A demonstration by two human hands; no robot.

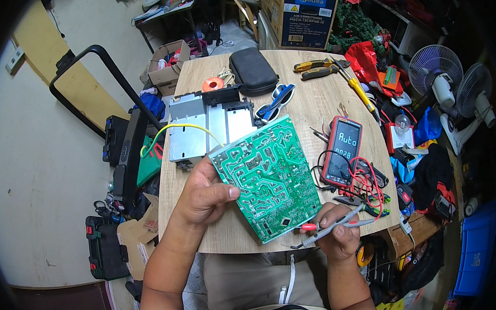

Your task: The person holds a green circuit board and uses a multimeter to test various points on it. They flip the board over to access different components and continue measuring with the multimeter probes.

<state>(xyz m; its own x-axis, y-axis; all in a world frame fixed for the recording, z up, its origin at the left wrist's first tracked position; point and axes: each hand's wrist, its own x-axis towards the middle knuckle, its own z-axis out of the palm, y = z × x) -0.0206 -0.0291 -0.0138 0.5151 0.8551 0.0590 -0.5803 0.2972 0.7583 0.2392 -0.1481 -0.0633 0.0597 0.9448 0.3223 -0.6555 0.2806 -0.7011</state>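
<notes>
A green circuit board [269,182], solder side up, is tilted above the table's near part. My left hand [203,195] grips its left edge, thumb pressed on the face. A yellow-green wire [187,126] loops from its upper left corner. My right hand [339,237], at the board's lower right corner, is closed around two grey test probes [334,225], one with a red tip part. Their tips lie close to the board's lower edge; I cannot tell whether they touch it. A red multimeter [342,152] with a lit screen lies to the right, its red and black leads tangled beside it.
On the wooden table [184,225] are a metal housing [193,126], a black case [254,70], sunglasses [275,102], an orange-red wire spool [212,84], yellow-black pliers [316,67] and green-handled pliers [376,211]. Fans [437,67] and clutter crowd the right side; a cardboard box [168,65] stands left.
</notes>
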